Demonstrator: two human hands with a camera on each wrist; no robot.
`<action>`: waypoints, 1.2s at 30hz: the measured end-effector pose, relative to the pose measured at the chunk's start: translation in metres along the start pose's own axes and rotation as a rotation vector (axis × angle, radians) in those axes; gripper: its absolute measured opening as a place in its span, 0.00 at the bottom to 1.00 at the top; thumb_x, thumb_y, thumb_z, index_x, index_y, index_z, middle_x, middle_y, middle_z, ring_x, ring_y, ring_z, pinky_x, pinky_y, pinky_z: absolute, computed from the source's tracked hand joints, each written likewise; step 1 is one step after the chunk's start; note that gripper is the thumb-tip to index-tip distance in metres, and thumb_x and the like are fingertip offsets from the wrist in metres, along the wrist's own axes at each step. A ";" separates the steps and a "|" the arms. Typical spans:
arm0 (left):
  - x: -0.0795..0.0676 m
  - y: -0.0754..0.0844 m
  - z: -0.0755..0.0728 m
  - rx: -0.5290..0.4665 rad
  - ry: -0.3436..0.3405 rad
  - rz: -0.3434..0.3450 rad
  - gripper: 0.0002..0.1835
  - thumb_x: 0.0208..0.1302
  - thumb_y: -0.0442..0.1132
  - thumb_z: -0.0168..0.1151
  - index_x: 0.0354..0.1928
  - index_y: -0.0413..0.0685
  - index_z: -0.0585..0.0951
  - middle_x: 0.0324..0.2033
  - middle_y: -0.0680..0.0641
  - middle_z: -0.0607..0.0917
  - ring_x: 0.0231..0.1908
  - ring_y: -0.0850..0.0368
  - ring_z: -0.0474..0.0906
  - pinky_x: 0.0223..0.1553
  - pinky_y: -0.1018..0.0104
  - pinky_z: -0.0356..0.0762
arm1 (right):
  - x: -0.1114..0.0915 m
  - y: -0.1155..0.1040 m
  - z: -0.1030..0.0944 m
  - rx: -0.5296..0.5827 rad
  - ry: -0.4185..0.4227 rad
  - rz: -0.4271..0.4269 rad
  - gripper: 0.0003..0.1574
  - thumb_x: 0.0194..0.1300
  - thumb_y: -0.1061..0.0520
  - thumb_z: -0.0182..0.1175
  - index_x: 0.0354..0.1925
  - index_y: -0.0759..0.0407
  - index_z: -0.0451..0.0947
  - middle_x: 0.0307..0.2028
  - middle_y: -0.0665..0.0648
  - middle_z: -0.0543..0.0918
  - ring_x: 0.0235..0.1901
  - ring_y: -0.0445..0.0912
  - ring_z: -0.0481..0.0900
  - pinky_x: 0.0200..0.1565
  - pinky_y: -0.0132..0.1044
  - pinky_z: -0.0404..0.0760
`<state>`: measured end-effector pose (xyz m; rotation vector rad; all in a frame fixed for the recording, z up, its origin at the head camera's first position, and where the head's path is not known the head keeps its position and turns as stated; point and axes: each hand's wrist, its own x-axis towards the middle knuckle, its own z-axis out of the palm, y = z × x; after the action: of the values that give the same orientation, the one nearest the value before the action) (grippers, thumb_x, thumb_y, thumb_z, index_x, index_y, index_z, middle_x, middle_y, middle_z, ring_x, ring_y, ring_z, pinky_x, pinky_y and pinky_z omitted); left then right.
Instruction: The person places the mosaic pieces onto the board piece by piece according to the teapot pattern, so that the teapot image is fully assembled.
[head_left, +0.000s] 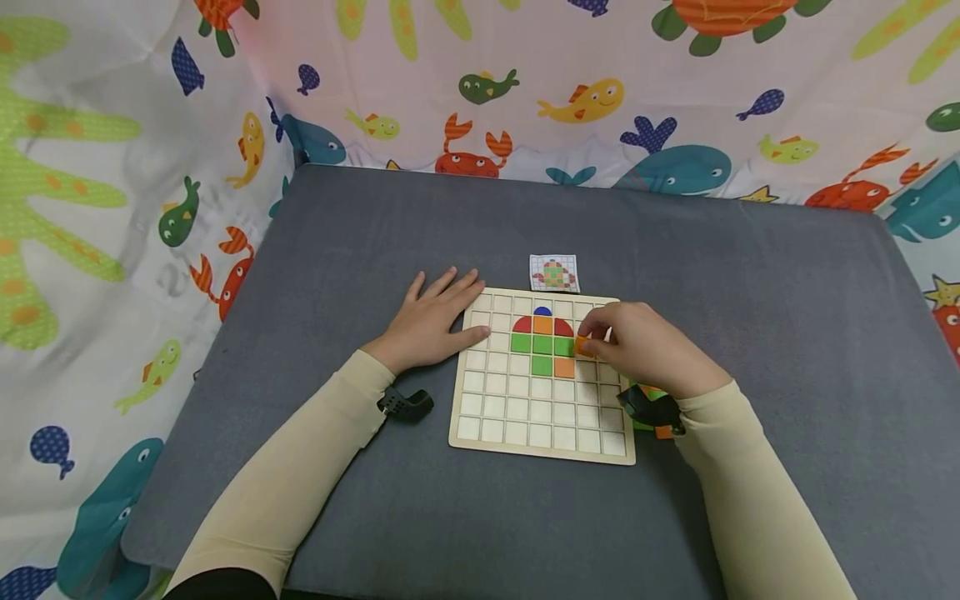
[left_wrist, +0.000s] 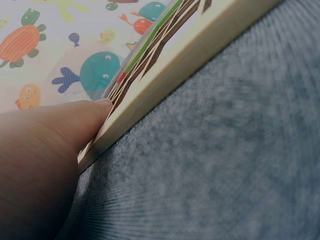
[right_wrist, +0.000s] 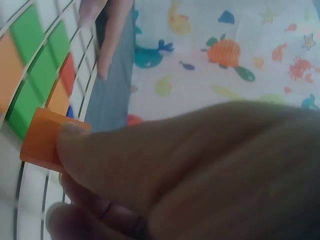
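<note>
A wooden grid board [head_left: 540, 454] lies on the table with several coloured tiles set in its upper cells: a blue half-round [head_left: 542, 312], red rounded pieces [head_left: 522, 325], green squares [head_left: 521, 342] and orange squares [head_left: 565, 367]. My right hand [head_left: 648, 346] pinches an orange square tile [right_wrist: 40, 140] between thumb and fingers. That tile is tilted over the cell right of the green row. With fingers spread, my left hand [head_left: 431, 325] rests at the board's upper left, its thumb [left_wrist: 92, 117] on the rim.
Just beyond the board's far edge lies a small card [head_left: 553, 273] printed with a coloured tile pattern on a grid. More green and orange tiles [head_left: 663, 432] sit right of the board, partly hidden under my right wrist. A sea-animal curtain [head_left: 420, 75] borders the grey table [head_left: 375, 225].
</note>
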<state>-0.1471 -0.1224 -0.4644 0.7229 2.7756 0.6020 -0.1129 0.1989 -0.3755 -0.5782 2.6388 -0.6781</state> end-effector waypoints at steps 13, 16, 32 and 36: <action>-0.001 -0.002 0.002 0.003 0.003 -0.012 0.45 0.75 0.73 0.47 0.85 0.63 0.53 0.84 0.58 0.49 0.84 0.54 0.37 0.79 0.40 0.21 | 0.028 -0.026 0.021 0.036 -0.012 -0.157 0.01 0.69 0.59 0.71 0.37 0.55 0.87 0.32 0.47 0.85 0.35 0.44 0.80 0.40 0.41 0.80; -0.002 -0.001 0.001 0.004 -0.002 -0.019 0.45 0.75 0.73 0.47 0.85 0.63 0.53 0.84 0.58 0.49 0.84 0.54 0.36 0.79 0.40 0.21 | 0.032 -0.030 0.027 0.043 -0.022 -0.169 0.03 0.68 0.59 0.72 0.36 0.52 0.87 0.32 0.47 0.86 0.33 0.43 0.80 0.38 0.40 0.80; -0.001 0.001 0.000 0.009 -0.005 -0.015 0.44 0.76 0.72 0.48 0.85 0.62 0.54 0.84 0.57 0.49 0.84 0.53 0.37 0.79 0.40 0.21 | 0.036 -0.030 0.053 0.043 -0.012 -0.244 0.03 0.68 0.62 0.71 0.38 0.54 0.88 0.32 0.46 0.85 0.33 0.41 0.80 0.41 0.38 0.82; -0.001 0.001 -0.001 0.011 -0.001 -0.012 0.44 0.76 0.72 0.47 0.85 0.63 0.54 0.84 0.57 0.49 0.84 0.54 0.37 0.79 0.40 0.21 | 0.036 -0.031 0.055 0.023 0.009 -0.261 0.04 0.68 0.63 0.71 0.38 0.54 0.88 0.33 0.46 0.85 0.34 0.42 0.80 0.43 0.39 0.82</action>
<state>-0.1463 -0.1218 -0.4633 0.7084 2.7822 0.5846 -0.1107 0.1371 -0.4127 -0.9249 2.5850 -0.7850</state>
